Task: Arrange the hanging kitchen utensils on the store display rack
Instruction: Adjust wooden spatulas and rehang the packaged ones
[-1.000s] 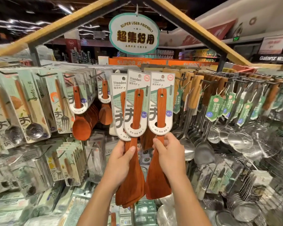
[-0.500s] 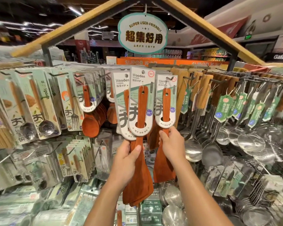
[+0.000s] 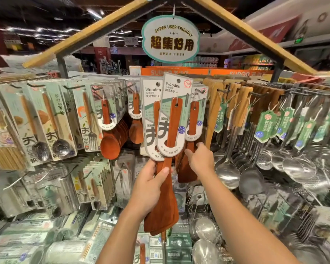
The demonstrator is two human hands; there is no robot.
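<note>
Turners (image 3: 171, 130) above left hand (image 3: 151, 185)

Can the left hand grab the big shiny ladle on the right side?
Probably not right now. The left hand grips wooden turners, and the right arm crosses between it and the ladle.

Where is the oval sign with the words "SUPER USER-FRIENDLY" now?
In the head view, the oval sign hangs top centre under the wooden roof frame, above the wooden turners.

Turners (image 3: 170, 119) hemmed in: spoons (image 3: 111, 138) close on left, ladles (image 3: 227, 168) on right. Packs (image 3: 95, 183) crowd below. Free room only toward the person, front of rack.
</note>
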